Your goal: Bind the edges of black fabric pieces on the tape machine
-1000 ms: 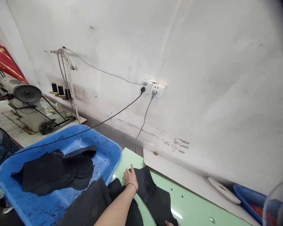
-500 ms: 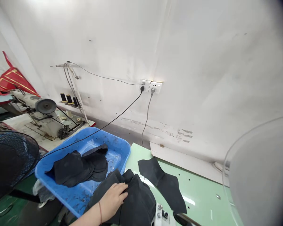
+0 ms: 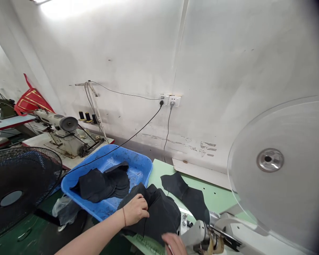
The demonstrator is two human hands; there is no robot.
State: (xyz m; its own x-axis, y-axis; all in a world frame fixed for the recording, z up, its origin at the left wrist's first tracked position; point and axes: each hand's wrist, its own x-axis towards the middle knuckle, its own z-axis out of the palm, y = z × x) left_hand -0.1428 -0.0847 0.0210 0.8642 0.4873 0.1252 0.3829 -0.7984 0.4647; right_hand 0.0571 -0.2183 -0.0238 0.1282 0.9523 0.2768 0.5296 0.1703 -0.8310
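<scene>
My left hand (image 3: 135,209) rests on a pile of black fabric pieces (image 3: 163,212), its fingers curled and closed on the upper piece. The pile lies at the green table's near edge, against the blue tub. At the bottom edge of the view, my right hand (image 3: 174,243) shows only in part. Its fingers reach toward the pile's lower right corner, apart from the thumb, with nothing visible in them. Just right of it is a sewing machine head (image 3: 202,233). Behind the pile, joined black pieces (image 3: 190,196) trail across the table toward the machine.
A blue tub (image 3: 146,164) holds more black pieces (image 3: 103,184). A black fan (image 3: 21,191) stands at left, before another sewing machine (image 3: 66,131) with thread spools (image 3: 87,117). A large translucent disc (image 3: 295,141) rises at right. Cords run from wall sockets (image 3: 170,100) behind the green table (image 3: 159,170).
My right hand and the sewing machine head have come into view at the bottom. The view has shifted left. My left hand stays on the pile, its fingers more curled.
</scene>
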